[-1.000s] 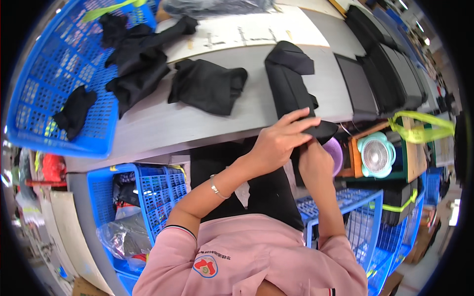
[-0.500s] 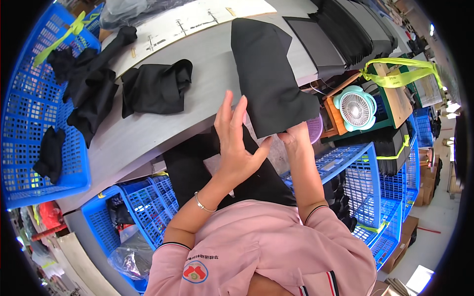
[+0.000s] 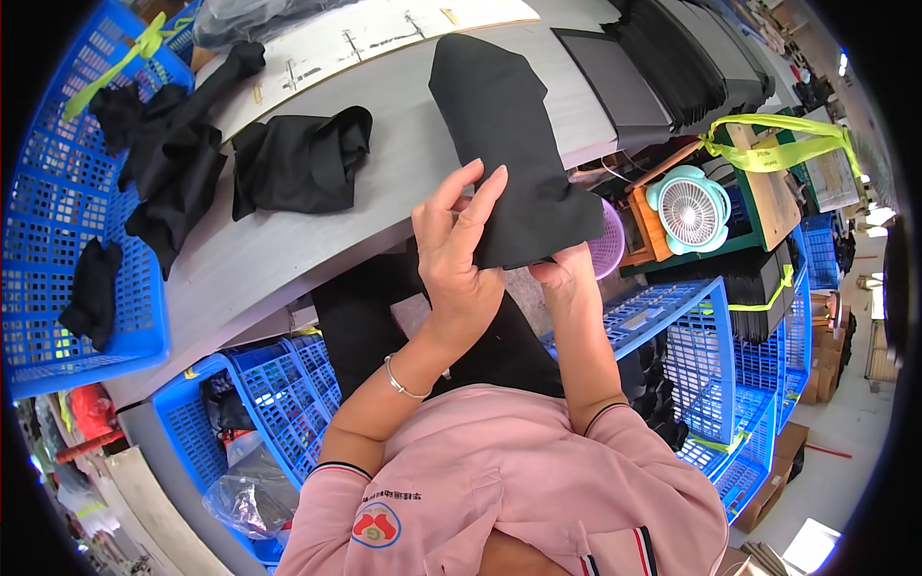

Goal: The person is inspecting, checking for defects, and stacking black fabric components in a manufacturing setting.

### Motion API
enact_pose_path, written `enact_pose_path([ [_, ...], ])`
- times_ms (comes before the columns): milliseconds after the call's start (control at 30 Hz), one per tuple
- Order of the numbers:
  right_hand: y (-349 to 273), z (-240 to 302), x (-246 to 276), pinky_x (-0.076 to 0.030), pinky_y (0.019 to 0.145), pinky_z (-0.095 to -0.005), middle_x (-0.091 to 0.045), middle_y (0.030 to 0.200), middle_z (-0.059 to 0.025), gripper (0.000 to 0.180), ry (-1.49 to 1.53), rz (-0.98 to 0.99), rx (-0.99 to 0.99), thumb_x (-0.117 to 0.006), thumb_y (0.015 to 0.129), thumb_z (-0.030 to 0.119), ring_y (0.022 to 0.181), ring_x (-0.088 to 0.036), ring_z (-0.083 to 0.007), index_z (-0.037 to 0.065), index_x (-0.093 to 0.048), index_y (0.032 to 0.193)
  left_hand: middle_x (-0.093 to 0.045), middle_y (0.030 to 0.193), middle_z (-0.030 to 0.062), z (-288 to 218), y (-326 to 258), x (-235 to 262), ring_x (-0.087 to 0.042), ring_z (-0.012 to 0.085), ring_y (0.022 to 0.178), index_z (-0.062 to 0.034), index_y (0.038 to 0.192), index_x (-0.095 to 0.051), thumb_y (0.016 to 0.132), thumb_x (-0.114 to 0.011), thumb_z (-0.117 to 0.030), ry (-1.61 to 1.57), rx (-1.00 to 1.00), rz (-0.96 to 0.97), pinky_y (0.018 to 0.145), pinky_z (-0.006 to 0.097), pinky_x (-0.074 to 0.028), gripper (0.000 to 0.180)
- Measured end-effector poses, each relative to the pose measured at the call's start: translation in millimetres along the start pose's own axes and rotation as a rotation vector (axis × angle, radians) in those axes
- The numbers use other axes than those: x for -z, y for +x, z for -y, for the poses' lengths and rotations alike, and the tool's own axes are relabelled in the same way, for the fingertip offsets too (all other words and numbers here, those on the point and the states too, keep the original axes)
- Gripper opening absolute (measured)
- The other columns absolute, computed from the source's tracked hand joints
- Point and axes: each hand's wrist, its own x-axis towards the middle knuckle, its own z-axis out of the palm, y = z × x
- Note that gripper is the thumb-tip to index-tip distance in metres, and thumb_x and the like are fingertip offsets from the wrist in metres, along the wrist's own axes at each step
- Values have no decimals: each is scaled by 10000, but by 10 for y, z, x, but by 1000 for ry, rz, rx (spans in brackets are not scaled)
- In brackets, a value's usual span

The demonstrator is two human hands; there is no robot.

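Observation:
A black fabric piece (image 3: 504, 144), long and flat with an angled far end, lies partly on the grey table and reaches over its near edge. My right hand (image 3: 570, 268) grips its near right edge, the fingers hidden beneath the cloth. At the near left corner is my left hand (image 3: 455, 252), thumb and forefinger closed at the cloth's edge. Two of its other fingers stretch up over the fabric. Another black fabric piece (image 3: 303, 161) lies crumpled on the table to the left.
On the left stands a blue plastic basket (image 3: 72, 192) with black cloth hanging over its rim. Stacked black sheets (image 3: 663, 72) lie at the far right of the table. A small turquoise fan (image 3: 690, 213), a purple basket (image 3: 606, 245) and blue crates (image 3: 699, 374) are on the right.
The held fabric has shifted slightly left, its far end swinging left. My left hand has closed from spread fingers onto the near left corner. The right hand keeps its grip.

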Motion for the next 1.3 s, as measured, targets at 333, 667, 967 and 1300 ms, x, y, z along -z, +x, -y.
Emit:
enact_pose_path([
  [333,-38,-69,-127,-575,834,-326,-669,1148,-66,378,95,-16,-81,-674,887,235,1008,-669,-193,67,-605,1219,-577,1292,91,1,-11,-39,-541,226,1039,-74,1269,-657,718,-670,136,-33,21,-14,884,292,-456,589],
  [667,-54,-166,-138,-574,852,-329,-660,1164,-75,346,193,-37,-119,-644,914,227,1008,-666,-197,61,-604,1215,-531,1346,114,89,-76,-110,-534,247,1086,-70,1318,-618,681,-666,150,-95,21,-51,894,310,-461,676],
  [967,54,-218,-121,-562,900,-363,-625,1215,-131,390,-55,-164,34,-569,959,279,1050,-650,-255,36,-568,1264,-372,1499,212,224,-157,84,-467,343,1248,24,1457,-413,713,-615,47,-249,5,151,1006,360,-422,771],
  [1300,360,-249,233,-488,914,-449,-613,1166,-178,322,-1485,133,866,-612,886,143,1125,-578,-331,-8,-598,1169,-649,1208,87,594,-431,37,-616,120,1032,0,1417,-486,979,-403,1,-493,735,-35,894,265,-506,445],
])
